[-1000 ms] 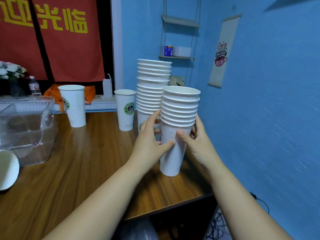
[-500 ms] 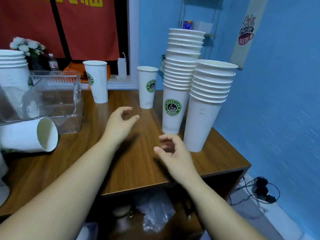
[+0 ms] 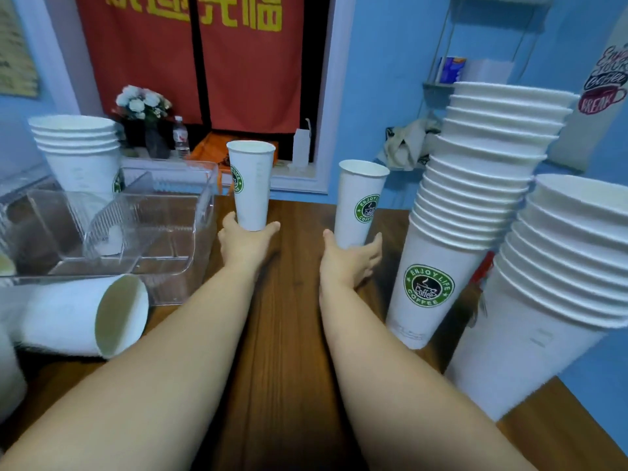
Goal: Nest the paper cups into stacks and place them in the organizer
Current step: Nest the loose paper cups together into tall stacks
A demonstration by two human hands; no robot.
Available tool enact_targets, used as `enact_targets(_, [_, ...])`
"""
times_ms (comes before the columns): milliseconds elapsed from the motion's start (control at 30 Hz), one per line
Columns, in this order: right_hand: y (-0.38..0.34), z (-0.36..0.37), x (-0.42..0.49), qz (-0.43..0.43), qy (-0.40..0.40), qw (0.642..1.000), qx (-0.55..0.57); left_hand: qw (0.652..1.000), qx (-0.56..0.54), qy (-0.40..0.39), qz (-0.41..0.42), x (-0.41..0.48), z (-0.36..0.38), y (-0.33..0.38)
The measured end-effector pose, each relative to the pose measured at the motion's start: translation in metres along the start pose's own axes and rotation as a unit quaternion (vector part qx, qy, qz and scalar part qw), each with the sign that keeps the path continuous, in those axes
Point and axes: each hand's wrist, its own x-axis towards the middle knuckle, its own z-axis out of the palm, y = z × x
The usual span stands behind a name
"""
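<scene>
Hands hide both cup bases. The left hand (image 3: 243, 245) curls its fingers round the left cup (image 3: 251, 185), the right hand (image 3: 347, 261) round the right cup (image 3: 361, 202); both cups stand upright, mouths up.

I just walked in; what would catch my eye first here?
A taller stack and a nearer stack of nested paper cups tower at right. At centre the left hand grips the farther cup, the right hand the closer cup. A clear organizer sits left, a tipped cup before it.

Wooden table (image 3: 289, 317) with clear organizer (image 3: 198, 212), tipped cup (image 3: 68, 314), left lone cup (image 3: 250, 185), right lone cup (image 3: 360, 205), logo stack (image 3: 441, 266), plain stack (image 3: 560, 283).
</scene>
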Motion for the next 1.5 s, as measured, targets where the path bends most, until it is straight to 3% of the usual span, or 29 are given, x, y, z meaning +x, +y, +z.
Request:
enact_targets(233, [0.019, 0.022, 0.047, -0.051, 0.033, 0.998, -0.014, 0.994, -0.067, 0.044, -0.070, 0.061, 0.033, -0.009])
enact_targets(733, [0.023, 0.031, 0.063, -0.072, 0.026, 0.995, -0.058, 0.995, -0.031, 0.093, 0.003, 0.111, 0.055, -0.022])
enact_targets(867, [0.020, 0.029, 0.054, -0.069, -0.003, 0.997, -0.027, 0.998, -0.008, 0.056, 0.021, 0.089, 0.049, -0.020])
enact_targets(1100, [0.002, 0.011, 0.012, -0.061, -0.101, 0.993, 0.012, 0.996, -0.090, 0.014, 0.013, 0.005, 0.011, -0.014])
enact_targets(1333, [-0.035, -0.068, -0.052, -0.177, -0.201, 0.963, -0.023, 0.986, -0.155, -0.040, 0.053, -0.084, -0.025, -0.006])
enact_targets(1500, [-0.064, -0.127, -0.094, -0.145, -0.274, 0.950, 0.039, 0.974, -0.171, -0.126, 0.078, -0.131, -0.060, -0.001])
